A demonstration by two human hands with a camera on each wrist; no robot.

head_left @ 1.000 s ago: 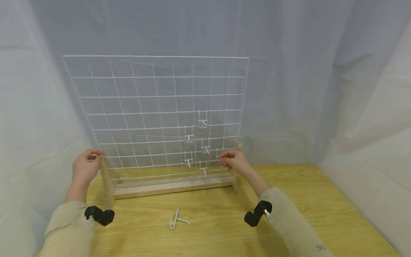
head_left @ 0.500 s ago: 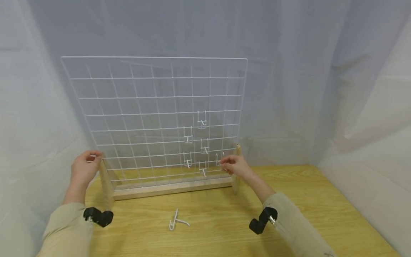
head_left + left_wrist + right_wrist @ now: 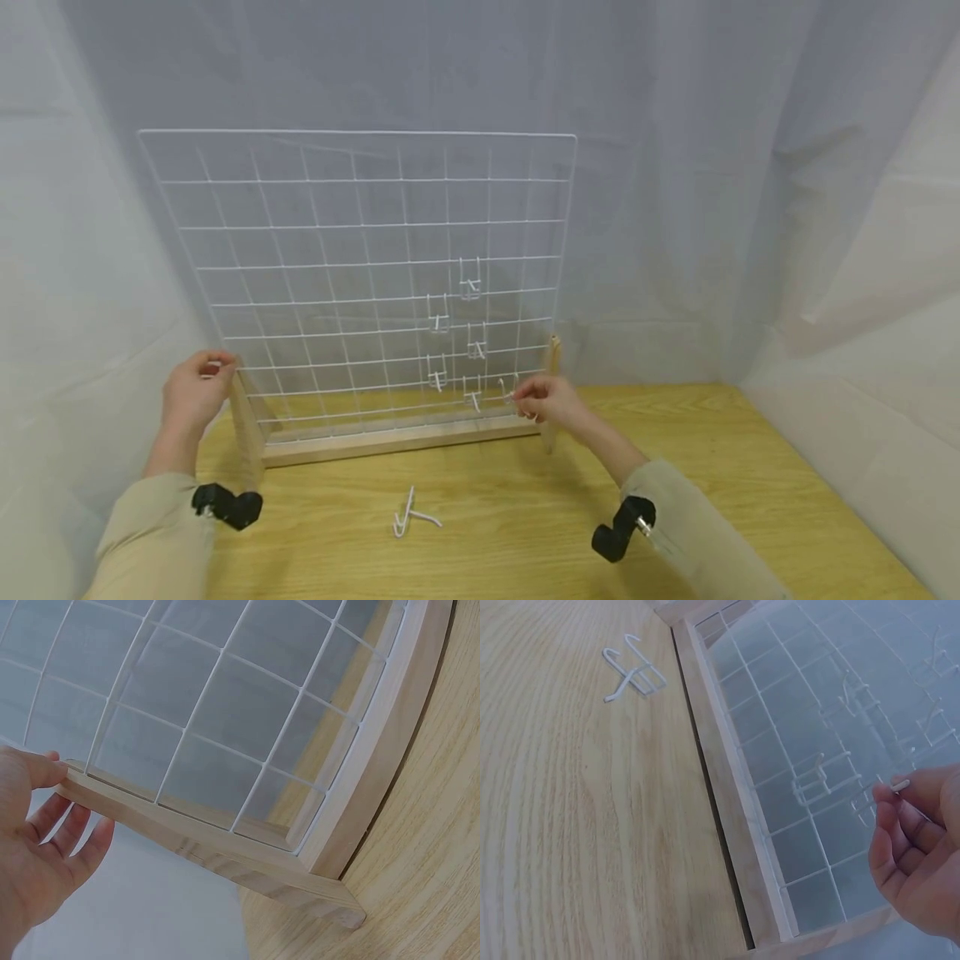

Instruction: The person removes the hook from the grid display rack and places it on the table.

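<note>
A white wire grid panel (image 3: pixel 357 131) stands upright in a wooden stand (image 3: pixel 405 440). My left hand (image 3: pixel 193 393) grips the top of the stand's left side post (image 3: pixel 135 808) between thumb and fingers. Down at the panel's lower right, my right hand (image 3: pixel 551 402) pinches a white wire display hook (image 3: pixel 901 785) by its prong. This hook's two bent tips show just left of the fingers, close in front of the grid; its lower part is partly hidden by the hand. Several like hooks (image 3: pixel 470 289) hang on the wires to the left of it.
One loose wire hook (image 3: pixel 406 517) lies on the wood-grain table (image 3: pixel 517 517) in front of the stand. The stand's right post (image 3: pixel 554 354) rises right beside my right hand. Pale sheeting (image 3: pixel 675 208) hangs behind and along both sides.
My right hand has moved a little downward with the pinched hook, whose tips now sit lower against the grid. The left hand keeps its grip on the post.
</note>
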